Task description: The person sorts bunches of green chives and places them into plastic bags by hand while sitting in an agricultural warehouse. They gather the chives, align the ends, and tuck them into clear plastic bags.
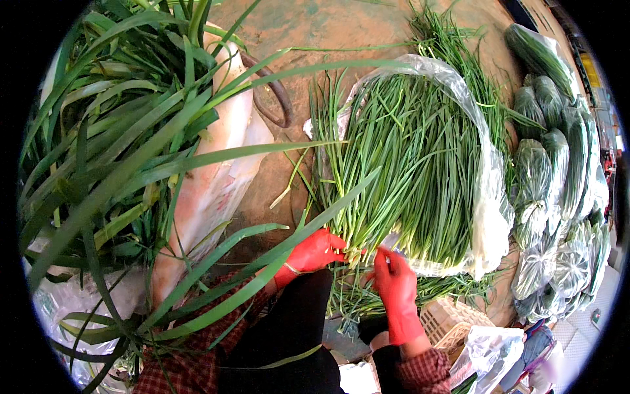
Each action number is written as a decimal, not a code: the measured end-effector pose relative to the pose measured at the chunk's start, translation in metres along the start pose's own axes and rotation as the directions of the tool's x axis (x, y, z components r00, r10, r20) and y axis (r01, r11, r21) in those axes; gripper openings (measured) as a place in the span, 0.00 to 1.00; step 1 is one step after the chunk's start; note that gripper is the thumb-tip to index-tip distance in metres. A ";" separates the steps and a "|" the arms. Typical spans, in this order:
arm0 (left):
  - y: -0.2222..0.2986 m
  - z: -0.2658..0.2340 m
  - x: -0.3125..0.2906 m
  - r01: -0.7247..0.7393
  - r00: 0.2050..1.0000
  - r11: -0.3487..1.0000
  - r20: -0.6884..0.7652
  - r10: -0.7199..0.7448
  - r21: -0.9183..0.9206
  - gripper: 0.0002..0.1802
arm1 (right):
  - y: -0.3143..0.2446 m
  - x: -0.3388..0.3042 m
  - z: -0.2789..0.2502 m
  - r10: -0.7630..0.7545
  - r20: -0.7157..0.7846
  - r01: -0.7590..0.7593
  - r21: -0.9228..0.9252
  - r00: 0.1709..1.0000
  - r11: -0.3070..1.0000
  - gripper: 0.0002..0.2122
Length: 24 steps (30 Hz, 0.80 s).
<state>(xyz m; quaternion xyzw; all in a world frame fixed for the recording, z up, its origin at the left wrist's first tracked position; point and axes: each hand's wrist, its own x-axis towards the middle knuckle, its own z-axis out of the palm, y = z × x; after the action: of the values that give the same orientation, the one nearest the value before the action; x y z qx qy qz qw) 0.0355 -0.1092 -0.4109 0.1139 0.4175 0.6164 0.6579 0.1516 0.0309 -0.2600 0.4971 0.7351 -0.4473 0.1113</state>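
A large heap of green garlic chives (410, 157) lies in front of me in an opened clear plastic bag (493, 217), its pale stem ends toward me. My left hand (310, 255), in a red rubber glove, is closed on the stem ends of some chives at the heap's near left corner. Just right of it my right hand (396, 289), gloved in red too, has its fingers curled together close to the stem ends. What those fingers hold, if anything, is too small to make out. Loose chives (433, 289) lie under the bag's near edge.
Long leafy greens (118, 138) rise at the left beside a pale sack (220, 171), some leaves crossing over my left arm. Several bagged bundles of greens (551, 177) are stacked at the right. A woven basket (449, 323) stands near my right forearm. A dark curved handle (279, 98) lies beyond the sack.
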 end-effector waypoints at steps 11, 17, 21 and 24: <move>-0.009 -0.007 -0.008 0.058 0.993 0.952 -0.081 -0.086 -0.301 0.21 | -0.082 0.104 0.031 0.039 -0.022 -0.030 0.302 0.999 0.953 0.16; 0.040 0.000 -0.008 0.297 0.955 0.643 0.213 -0.207 -0.706 0.19 | -0.044 0.037 -0.004 0.159 -0.227 -0.071 0.351 0.961 0.934 0.17; 0.044 0.005 0.006 0.382 0.912 0.434 0.257 -0.319 -0.816 0.27 | 0.000 0.026 0.015 -0.031 -0.135 0.033 0.007 0.990 0.999 0.18; 0.055 0.009 0.007 0.346 0.936 0.607 0.215 -0.279 -0.716 0.31 | -0.004 0.035 0.014 0.325 -0.074 -0.279 0.356 0.943 0.892 0.18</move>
<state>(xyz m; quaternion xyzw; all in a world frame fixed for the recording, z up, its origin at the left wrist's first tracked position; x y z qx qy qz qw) 0.0019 -0.0875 -0.3718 -0.2139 0.1158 0.6026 0.7600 0.1274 0.0422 -0.2870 0.6454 0.5660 -0.5110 0.0433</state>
